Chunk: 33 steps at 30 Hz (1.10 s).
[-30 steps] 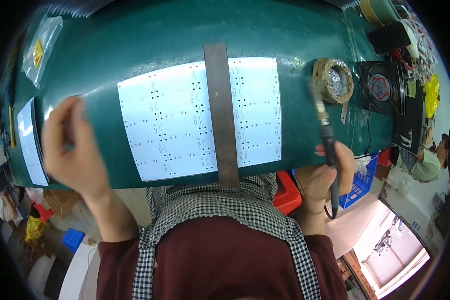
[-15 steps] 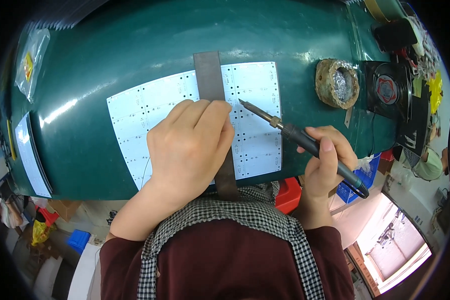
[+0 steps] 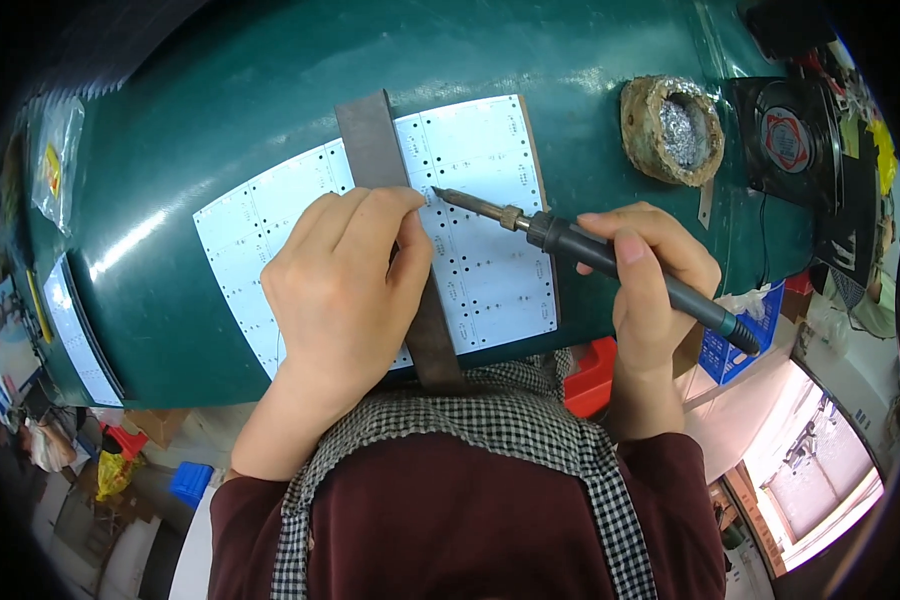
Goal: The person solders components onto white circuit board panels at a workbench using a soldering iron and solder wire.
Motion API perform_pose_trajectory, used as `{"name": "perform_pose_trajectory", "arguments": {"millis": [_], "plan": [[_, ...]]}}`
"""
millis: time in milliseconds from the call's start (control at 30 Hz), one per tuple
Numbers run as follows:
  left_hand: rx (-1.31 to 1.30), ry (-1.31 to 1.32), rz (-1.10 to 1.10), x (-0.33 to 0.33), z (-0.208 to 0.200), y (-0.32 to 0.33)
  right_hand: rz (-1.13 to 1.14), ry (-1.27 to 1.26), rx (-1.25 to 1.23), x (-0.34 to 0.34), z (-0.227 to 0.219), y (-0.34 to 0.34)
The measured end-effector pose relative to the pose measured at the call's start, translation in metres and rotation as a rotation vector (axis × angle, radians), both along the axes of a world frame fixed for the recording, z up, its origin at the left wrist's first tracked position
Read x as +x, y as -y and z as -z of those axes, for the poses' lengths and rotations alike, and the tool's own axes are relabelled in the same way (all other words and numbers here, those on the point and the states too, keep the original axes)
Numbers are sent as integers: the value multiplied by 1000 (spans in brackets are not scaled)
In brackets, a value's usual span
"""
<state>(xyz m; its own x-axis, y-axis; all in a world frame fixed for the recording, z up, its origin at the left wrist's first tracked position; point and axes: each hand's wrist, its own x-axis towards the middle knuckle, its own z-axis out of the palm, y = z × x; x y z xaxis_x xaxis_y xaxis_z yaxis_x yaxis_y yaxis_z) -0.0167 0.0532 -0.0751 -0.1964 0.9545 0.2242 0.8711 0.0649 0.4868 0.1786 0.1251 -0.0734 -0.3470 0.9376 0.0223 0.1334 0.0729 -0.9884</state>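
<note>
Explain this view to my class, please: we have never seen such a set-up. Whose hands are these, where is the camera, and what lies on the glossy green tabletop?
No machine here: these are a person's bare hands, seen by a fisheye camera on their head, which bends straight edges. The right hand holds a black, pen-shaped soldering iron. The left hand is over a flat, dark-grey bar lying across a white, black-dotted circuit-board panel; whether it pinches anything is unclear. Rightward on the glossy green tabletop sits a rough, brown, ring-shaped holder.
</note>
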Motion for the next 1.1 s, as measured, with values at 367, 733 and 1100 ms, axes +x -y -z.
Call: {"name": "perform_pose_trajectory", "arguments": {"millis": [367,733,1100], "plan": [[17,8,-23,-1,3,-1,-21,20,13,-3,-1,1],[25,65,-173,-9,-13,17,68,57,145,2,-6,13],[-16,295,-250,-51,-6,22,-274,151,493,-39,-26,25]]}}
